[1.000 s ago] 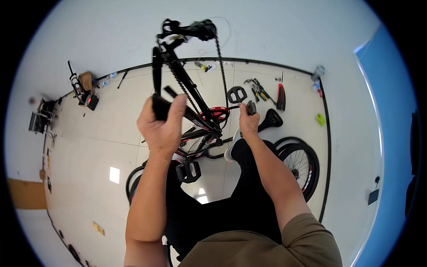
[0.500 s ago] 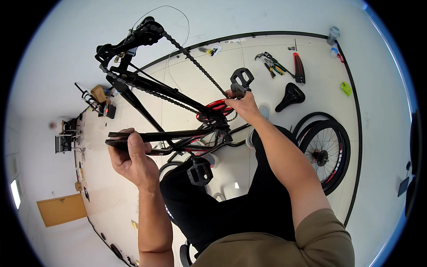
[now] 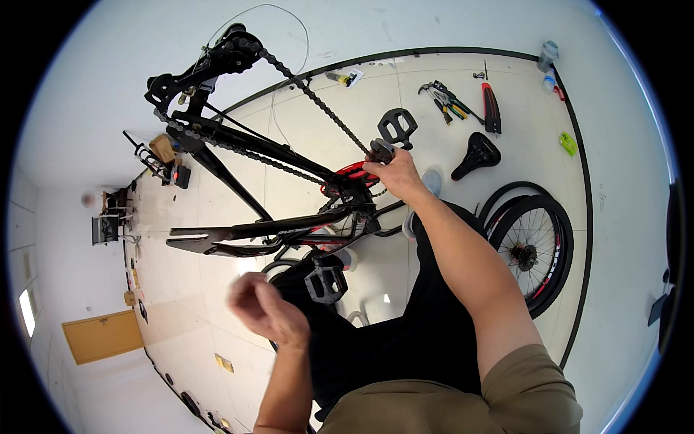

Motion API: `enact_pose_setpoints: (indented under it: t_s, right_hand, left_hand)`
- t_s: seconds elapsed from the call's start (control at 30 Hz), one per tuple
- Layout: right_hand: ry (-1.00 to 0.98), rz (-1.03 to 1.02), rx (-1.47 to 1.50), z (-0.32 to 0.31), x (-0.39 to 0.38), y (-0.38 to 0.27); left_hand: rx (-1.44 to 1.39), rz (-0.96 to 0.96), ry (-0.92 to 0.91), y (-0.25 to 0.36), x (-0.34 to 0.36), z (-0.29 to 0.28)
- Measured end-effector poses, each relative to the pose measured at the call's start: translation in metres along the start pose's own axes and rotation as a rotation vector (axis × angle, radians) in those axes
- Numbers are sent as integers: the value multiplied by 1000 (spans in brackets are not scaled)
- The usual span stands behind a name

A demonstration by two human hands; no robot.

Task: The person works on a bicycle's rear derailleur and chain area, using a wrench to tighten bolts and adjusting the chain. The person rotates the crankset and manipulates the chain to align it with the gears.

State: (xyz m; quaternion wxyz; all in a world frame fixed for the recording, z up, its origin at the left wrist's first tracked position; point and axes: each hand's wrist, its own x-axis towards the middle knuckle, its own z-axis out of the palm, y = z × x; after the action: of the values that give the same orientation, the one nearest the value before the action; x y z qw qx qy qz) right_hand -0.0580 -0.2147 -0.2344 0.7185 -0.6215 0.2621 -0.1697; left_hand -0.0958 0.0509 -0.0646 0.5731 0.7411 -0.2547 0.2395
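Across the centre and upper left of the view stretches a black bicycle frame (image 3: pixel 289 227), its fork-shaped end pointing to the left and its derailleur (image 3: pixel 235 56) up near the top edge; just right of the middle, the person's right hand (image 3: pixel 396 176) grasps a dark grey tool (image 3: pixel 382 150) close against the chain (image 3: pixel 340 124) and the red chainring (image 3: pixel 350 172), though its exact kind cannot be told with the fingers around it; lower and left of centre, the left hand (image 3: pixel 271 307) hangs blurred and apart from the frame, its fingers loosely bent, with nothing showing in its grip; one black pedal (image 3: pixel 410 124) sits just above the right hand, the other pedal (image 3: pixel 327 296) lies to the right of the left hand, over the dark trousers (image 3: pixel 361 347); a thin cable (image 3: pixel 308 40) loops beside the derailleur at the top; toward the upper right of the view, on the pale floor (image 3: pixel 448 65), lie some hand tools (image 3: pixel 459 110), a long red and black piece (image 3: pixel 491 108) and, below them, a black saddle (image 3: pixel 478 155); at the right, two wheels (image 3: pixel 523 255) overlap beside the person's right forearm.
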Motion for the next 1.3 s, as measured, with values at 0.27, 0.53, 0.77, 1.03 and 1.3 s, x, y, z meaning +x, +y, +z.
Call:
enact_pose_setpoints:
  t_s: [0.27,0.53,0.77,1.03,1.3]
  right_hand:
    - [55,44,41,-5,-6,-7]
    - [61,112,-6,-4,-7,-15]
    - [71,102,-49,-10,-6,-7]
    - [118,79,-107,-7,-4,-3]
    - [97,96,17,-1,-7,-7]
  left_hand:
    - [47,-782,-365,-80,-16,53]
    - [125,-282,-486,-165,12,94]
    - [-55,-484,-449,-145,12,97]
    - [82,-531,-309,-175,5,67]
    - [485,-316,-798,-221,-11,60]
